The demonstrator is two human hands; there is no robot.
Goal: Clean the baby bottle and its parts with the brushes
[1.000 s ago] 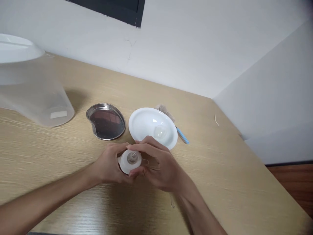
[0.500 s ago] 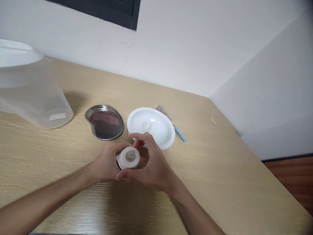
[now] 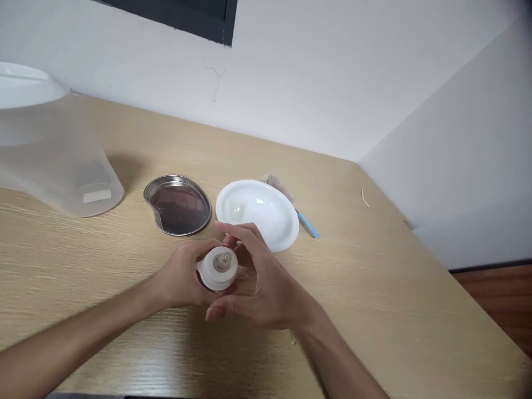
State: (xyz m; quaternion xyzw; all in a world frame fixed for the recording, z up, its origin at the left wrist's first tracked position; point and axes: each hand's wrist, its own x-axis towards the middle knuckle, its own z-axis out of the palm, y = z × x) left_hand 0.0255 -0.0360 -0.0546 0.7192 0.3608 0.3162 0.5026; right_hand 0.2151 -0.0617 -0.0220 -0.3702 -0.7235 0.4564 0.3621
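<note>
Item: 1 white round bottle [image 3: 216,280] with a broad collar and 1 translucent teat [image 3: 223,261], teat facing up towards you, at the lower centre of the frame. Small side handles project left and right.

Your left hand [image 3: 183,277]: grip closed around the bottle's left side, fingers and thumb against it.

Your right hand [image 3: 274,288]: grip spread around the bottle's right side, thumb well apart from the index finger. You have the thumb below the bottle in the frame and the other fingertips above it; whether any of them touches it cannot be told.

Centre of the frame: 1 white oval bowl [image 3: 274,219], glossy, just beyond your right fingers; inside, towards its left end, 1 clear, rounded piece [image 3: 238,209]. Behind the bowl's right side, 1 brush [image 3: 308,224] with pale bristles and a blue handle.

Left of centre: 1 kidney-shaped metal tray [image 3: 180,209], shiny, near the bowl but apart.

Left edge: 1 large frosted container [image 3: 54,160], 1 white lid [image 3: 25,86] on top, 1 pale label [image 3: 97,196] low down.

Right of the frame: 1 thin, pale, bent strip [image 3: 364,198].

Support: 1 light wood-grain counter [image 3: 374,310].

Backdrop: white wall [image 3: 299,77]; 1 dark frame [image 3: 195,19] at upper left.
</note>
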